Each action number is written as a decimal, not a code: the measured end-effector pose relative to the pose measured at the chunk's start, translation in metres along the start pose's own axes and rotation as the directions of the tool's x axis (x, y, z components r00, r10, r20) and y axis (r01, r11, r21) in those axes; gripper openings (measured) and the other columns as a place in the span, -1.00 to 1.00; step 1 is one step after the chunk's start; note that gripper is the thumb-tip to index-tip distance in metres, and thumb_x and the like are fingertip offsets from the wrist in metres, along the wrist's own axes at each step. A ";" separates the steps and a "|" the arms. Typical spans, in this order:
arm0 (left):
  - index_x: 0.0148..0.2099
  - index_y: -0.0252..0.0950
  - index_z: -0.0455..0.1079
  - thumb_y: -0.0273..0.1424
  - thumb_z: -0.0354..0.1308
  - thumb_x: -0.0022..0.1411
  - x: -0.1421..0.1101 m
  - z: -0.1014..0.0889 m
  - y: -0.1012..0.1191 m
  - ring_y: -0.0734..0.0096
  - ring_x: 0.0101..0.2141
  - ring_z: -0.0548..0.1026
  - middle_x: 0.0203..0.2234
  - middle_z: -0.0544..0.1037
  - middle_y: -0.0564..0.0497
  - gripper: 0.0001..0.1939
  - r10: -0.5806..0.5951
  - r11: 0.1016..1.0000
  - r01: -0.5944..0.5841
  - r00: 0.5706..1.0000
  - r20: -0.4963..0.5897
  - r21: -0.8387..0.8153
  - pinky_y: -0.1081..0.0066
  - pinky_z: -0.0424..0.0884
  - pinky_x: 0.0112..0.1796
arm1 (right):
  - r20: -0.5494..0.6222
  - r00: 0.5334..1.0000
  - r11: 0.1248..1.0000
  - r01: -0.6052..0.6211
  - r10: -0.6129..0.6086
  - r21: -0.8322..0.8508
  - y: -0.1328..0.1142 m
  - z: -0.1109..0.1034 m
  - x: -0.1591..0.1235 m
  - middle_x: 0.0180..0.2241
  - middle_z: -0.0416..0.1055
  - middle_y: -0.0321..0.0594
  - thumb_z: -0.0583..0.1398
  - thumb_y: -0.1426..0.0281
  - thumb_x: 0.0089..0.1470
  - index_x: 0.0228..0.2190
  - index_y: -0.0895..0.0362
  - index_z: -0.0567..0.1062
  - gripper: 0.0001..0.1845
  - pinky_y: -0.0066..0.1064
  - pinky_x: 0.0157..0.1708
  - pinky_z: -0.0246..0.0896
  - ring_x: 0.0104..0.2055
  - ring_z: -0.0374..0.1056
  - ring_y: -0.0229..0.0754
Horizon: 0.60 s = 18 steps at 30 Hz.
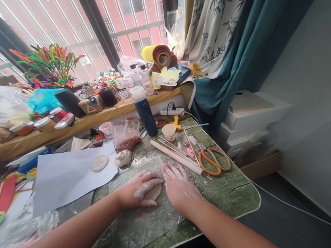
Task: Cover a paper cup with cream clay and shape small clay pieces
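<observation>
My left hand point(138, 190) lies on a flat piece of pale clay point(153, 193) on a plastic sheet point(142, 221) over the green table mat; its fingers curl round the clay's edge. My right hand point(179, 185) rests flat beside the clay on its right, fingers stretched out and dusted white. A wooden rolling pin point(176, 157) lies just beyond the fingertips. A lump of clay point(122, 157) sits to the far left of the hands. A round stamped clay disc point(99, 163) lies on white paper point(66, 180).
Orange-handled scissors point(213, 161) and thin sticks lie at the right of the mat. A dark blue cylinder point(146, 116), a paper cup point(169, 132), a plastic bag and a power strip stand behind. A cluttered shelf runs along the window. The mat's edge point(251, 207) drops to dark floor.
</observation>
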<state>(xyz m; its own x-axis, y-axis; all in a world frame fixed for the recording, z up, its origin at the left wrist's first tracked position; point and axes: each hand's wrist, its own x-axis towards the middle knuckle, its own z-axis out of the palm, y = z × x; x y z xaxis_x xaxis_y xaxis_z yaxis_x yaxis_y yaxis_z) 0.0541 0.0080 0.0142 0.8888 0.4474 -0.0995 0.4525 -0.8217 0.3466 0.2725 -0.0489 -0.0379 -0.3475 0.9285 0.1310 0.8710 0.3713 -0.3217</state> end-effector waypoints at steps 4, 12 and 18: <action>0.36 -0.12 0.22 0.20 0.18 0.16 0.001 -0.006 0.000 -0.07 0.12 0.39 0.17 0.38 -0.22 -0.14 -0.004 0.999 0.005 1.000 0.020 -0.034 -0.01 0.31 0.17 | 0.010 1.000 1.000 -0.005 0.005 0.013 0.000 -0.002 0.000 0.41 0.04 -0.06 -0.02 0.37 0.34 0.33 0.27 0.22 -0.41 0.05 0.41 -0.13 0.47 -0.08 0.06; 0.38 -0.15 0.17 -0.15 -0.04 0.44 0.003 -0.003 0.013 0.02 0.31 0.25 0.34 0.25 -0.18 -0.46 -0.332 0.943 0.323 0.913 -0.239 -0.075 -0.03 0.22 0.27 | 0.013 0.999 0.999 -0.029 0.029 0.031 0.000 -0.005 0.000 0.42 0.01 -0.11 -0.04 0.34 0.35 0.36 0.23 0.16 -0.39 0.01 0.43 -0.18 0.47 -0.08 0.02; 0.40 -0.38 0.14 0.00 0.09 0.31 0.011 0.050 0.041 -0.34 0.39 0.02 0.40 0.10 -0.38 -0.21 -0.605 0.754 0.657 0.699 -0.381 0.008 -0.35 0.05 0.26 | 0.007 0.995 0.995 -0.097 0.097 -0.011 -0.002 0.002 0.001 0.41 0.00 -0.02 0.04 0.40 0.28 0.35 0.32 0.16 -0.34 -0.04 0.43 -0.10 0.46 -0.05 0.04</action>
<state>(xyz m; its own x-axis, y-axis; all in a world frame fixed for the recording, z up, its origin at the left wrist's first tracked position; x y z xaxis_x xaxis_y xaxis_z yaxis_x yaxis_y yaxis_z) 0.0857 -0.0385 -0.0198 0.3194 0.9446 0.0755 0.9258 -0.3280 0.1879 0.2701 -0.0489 -0.0392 -0.2642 0.9600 0.0927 0.9043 0.2800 -0.3224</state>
